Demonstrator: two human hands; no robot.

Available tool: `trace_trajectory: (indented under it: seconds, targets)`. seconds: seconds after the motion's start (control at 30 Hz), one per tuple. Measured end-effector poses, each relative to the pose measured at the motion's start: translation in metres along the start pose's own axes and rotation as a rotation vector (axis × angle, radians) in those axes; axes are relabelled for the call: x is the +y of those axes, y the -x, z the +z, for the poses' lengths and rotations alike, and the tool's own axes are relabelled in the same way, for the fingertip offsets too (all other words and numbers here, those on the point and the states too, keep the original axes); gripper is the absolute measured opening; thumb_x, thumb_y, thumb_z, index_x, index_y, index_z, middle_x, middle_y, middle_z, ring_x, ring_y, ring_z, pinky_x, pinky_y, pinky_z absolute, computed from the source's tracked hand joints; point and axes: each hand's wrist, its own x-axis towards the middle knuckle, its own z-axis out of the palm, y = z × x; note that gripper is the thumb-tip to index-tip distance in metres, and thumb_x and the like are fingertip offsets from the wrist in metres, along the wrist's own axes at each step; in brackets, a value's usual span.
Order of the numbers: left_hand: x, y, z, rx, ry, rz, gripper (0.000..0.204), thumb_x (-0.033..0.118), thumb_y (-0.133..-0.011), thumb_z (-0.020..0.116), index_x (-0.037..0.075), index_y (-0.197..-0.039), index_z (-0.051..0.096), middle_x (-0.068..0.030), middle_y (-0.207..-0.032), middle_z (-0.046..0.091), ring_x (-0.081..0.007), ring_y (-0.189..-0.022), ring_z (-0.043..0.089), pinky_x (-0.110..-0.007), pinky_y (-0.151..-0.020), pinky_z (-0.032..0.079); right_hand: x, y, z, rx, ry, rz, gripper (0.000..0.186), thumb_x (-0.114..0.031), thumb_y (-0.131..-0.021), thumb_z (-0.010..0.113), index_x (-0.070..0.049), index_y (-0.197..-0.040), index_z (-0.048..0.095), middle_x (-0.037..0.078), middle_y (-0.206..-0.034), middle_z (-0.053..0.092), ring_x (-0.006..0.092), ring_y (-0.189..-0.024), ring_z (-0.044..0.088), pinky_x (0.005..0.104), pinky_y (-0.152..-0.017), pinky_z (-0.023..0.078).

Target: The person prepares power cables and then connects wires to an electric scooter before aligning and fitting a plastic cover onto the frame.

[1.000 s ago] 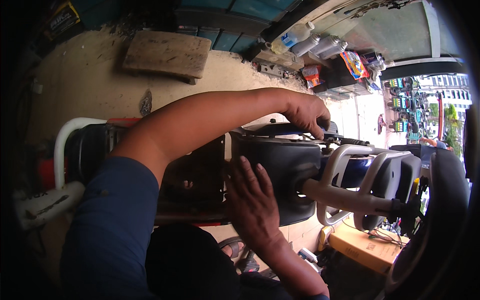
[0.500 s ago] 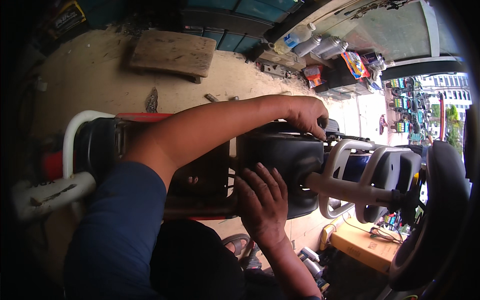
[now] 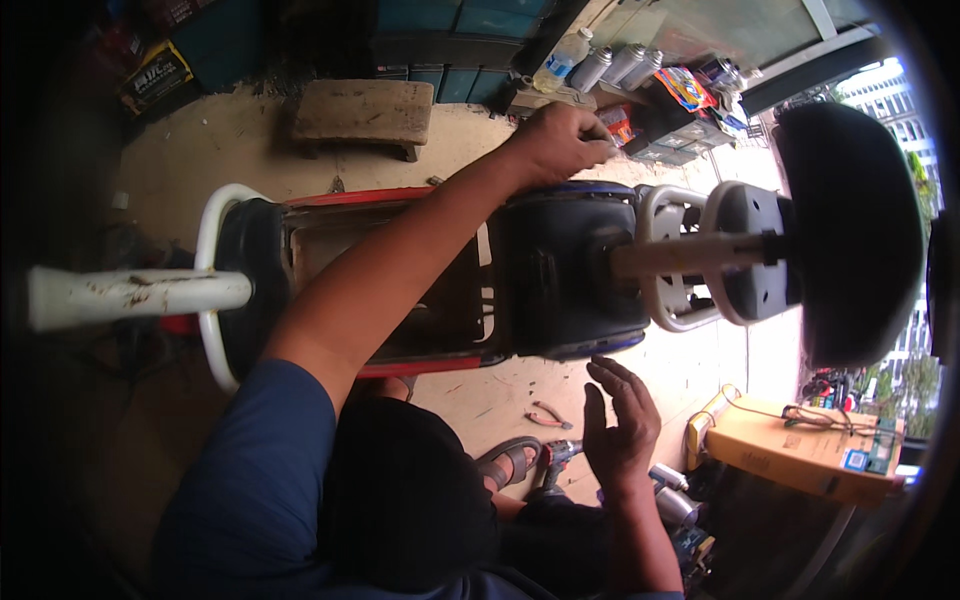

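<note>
A small scooter-like vehicle [image 3: 385, 370] with red sides, white tubes and an open middle compartment stretches across the view in front of me. My left hand [image 3: 565, 143] is above its far side, beyond the black plastic cover [image 3: 570, 260], the fingers loosely curled and a gap between thumb and forefinger. No object shows in it. On the near side, my right hand [image 3: 625, 425] is raised just off the cover's edge with its fingers extended and the thumb apart. A pale post [image 3: 690, 258] runs from the cover toward a black padded seat [image 3: 855, 235].
Pliers [image 3: 548, 415] and a power drill [image 3: 558, 455] lie on the floor by my sandalled foot. A yellow-orange box [image 3: 800, 445] with a cable on it stands at right. Across the vehicle are a wooden stool [image 3: 362, 112], spray cans [image 3: 625, 65] and a plastic bottle [image 3: 562, 60].
My left hand has lifted from the cover's far edge and moved away from me. My right hand has come off the cover toward the right and nearer. The view has shifted.
</note>
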Motion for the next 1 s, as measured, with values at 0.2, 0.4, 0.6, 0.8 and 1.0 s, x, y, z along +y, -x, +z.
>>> trace_trajectory:
  seconds: [0.2,0.4,0.6,0.8,1.0]
  targets:
    - [0.041,0.078,-0.014,-0.075,-0.197,-0.218,0.023,0.020,-0.096,0.072,-0.002,-0.102,0.072,-0.0062,-0.089,0.074,-0.0104,-0.079,0.069,-0.026,-0.072,0.055,-0.007,0.038,-0.048,-0.067,-0.065,0.029,0.027,0.004,-0.086,0.072,-0.003,-0.112,0.071,0.017,-0.112,0.074,0.0343,-0.103,0.073,0.0385,-0.089,0.058]
    - [0.072,0.158,-0.030,-0.119,-0.256,-0.370,0.026,0.021,-0.095,0.072,-0.002,-0.106,0.071,-0.0066,-0.090,0.075,-0.0130,-0.081,0.071,-0.028,-0.072,0.056,-0.018,0.060,-0.074,-0.069,-0.215,0.121,0.030,0.000,-0.088,0.074,-0.004,-0.117,0.071,0.017,-0.110,0.074,0.0278,-0.099,0.074,0.0352,-0.083,0.059]
    - [0.159,0.200,-0.053,-0.224,-0.389,-0.398,0.040,0.027,-0.095,0.074,-0.004,-0.120,0.068,-0.0106,-0.103,0.074,-0.0161,-0.089,0.071,-0.029,-0.075,0.057,-0.008,0.061,-0.065,-0.049,-0.396,0.131,0.027,-0.009,-0.093,0.071,0.002,-0.118,0.071,0.016,-0.106,0.076,0.0223,-0.098,0.074,0.0323,-0.087,0.057]
    - [0.223,0.204,-0.041,-0.444,-0.622,-0.508,0.051,0.034,-0.093,0.076,-0.003,-0.126,0.067,-0.0139,-0.111,0.074,-0.0207,-0.094,0.072,-0.033,-0.080,0.061,0.023,0.047,-0.053,-0.098,-0.600,0.311,0.030,-0.013,-0.095,0.072,0.005,-0.118,0.070,0.012,-0.102,0.075,0.0169,-0.089,0.069,0.0296,-0.080,0.055]
    - [0.119,0.198,0.020,-0.636,-0.809,-0.714,0.046,0.038,-0.084,0.083,-0.001,-0.107,0.077,-0.0131,-0.098,0.076,-0.0225,-0.085,0.073,-0.036,-0.073,0.060,0.035,0.046,-0.030,-0.055,-0.516,0.327,0.028,-0.016,-0.088,0.073,0.001,-0.109,0.075,0.014,-0.097,0.078,0.0218,-0.085,0.072,0.0340,-0.080,0.055]
